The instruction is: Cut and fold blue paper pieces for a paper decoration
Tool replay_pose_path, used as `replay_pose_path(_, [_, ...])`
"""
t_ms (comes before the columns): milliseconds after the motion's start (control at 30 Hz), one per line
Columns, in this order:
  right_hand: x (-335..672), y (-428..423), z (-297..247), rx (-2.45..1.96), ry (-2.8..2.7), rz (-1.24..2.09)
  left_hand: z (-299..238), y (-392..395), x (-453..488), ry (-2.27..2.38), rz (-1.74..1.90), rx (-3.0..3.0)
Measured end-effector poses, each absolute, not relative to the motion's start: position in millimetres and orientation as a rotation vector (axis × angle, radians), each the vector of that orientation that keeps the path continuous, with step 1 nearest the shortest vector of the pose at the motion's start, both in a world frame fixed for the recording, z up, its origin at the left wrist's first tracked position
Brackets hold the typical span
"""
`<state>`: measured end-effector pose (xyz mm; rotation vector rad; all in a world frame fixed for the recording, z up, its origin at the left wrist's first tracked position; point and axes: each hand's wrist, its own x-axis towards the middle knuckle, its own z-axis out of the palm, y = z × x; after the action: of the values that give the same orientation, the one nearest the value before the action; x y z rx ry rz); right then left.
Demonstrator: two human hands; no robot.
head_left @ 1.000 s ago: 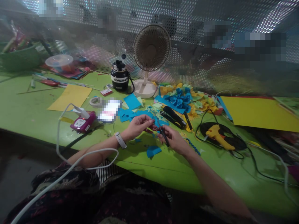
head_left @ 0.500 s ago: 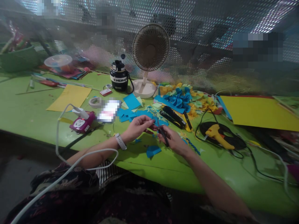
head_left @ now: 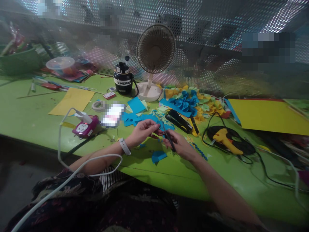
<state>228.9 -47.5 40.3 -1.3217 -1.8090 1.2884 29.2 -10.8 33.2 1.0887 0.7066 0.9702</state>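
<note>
My right hand (head_left: pixel 177 141) is closed around the dark handles of a pair of scissors (head_left: pixel 170 140), whose thin blades point up and away from me. Close on its left, my left hand (head_left: pixel 144 131) is pinched, thumb against fingers, near the blades; whatever it holds is too small or hidden to name. Under and beyond both hands lie blue paper pieces (head_left: pixel 130 120). A fan-shaped blue paper piece (head_left: pixel 159 157) rests on the table just below the hands. A black stapler (head_left: pixel 179 121) lies beyond my right hand, with a yellow and black cutter (head_left: pixel 194 127) beside it.
A fan (head_left: pixel 149 91) and a black bottle (head_left: pixel 123 80) stand at the back. Paper flowers (head_left: pixel 188 101) are heaped behind the stapler. A yellow glue gun (head_left: pixel 227 141) lies right; a purple power socket (head_left: pixel 85 128), phone (head_left: pixel 113 115) and tape roll (head_left: pixel 98 105) left. A white cable (head_left: pixel 70 178) crosses my left forearm.
My right hand and the scissors have shifted very slightly to the right. My left hand keeps its pinch in the same place, and the things on the table stay put.
</note>
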Motion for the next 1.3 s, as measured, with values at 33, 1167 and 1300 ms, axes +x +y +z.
replay_pose_path(33, [229.0,-47.5,40.4,-1.327,-1.806,1.289,33.3,-10.8,29.2,0.706,0.971,1.089])
replay_pose_path(1167, [229.4,-47.9,47.5,-1.377,-1.78,1.289,36.3,-6.0,26.0,0.715,0.971,1.095])
replay_pose_path(1300, [231.7,-46.8,46.2,-1.352,-1.838,1.287,34.8,-4.5,25.2,0.692,0.942,1.119])
